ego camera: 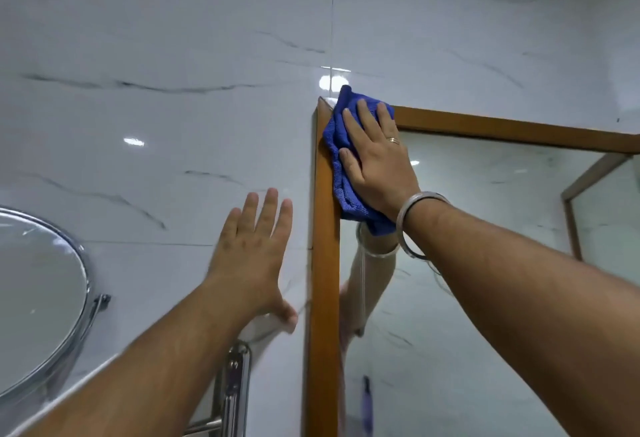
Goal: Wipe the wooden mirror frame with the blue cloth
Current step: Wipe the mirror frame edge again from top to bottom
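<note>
The wooden mirror frame [323, 291] runs up the left side of the mirror and along its top edge. A bunched blue cloth [337, 146] covers the frame's top-left corner and hangs down over the inner edge onto the glass. My right hand [375, 163] lies flat on the cloth, fingers spread, pressing it against the corner. My left hand [254, 256] rests flat on the tiled wall just left of the frame, fingers apart and holding nothing.
A round chrome-rimmed mirror [38, 301] hangs on the marble-tiled wall [173, 90] at lower left. A chrome rail bracket [233, 388] sits below my left hand. The mirror glass [485, 263] reflects my right arm and a second frame.
</note>
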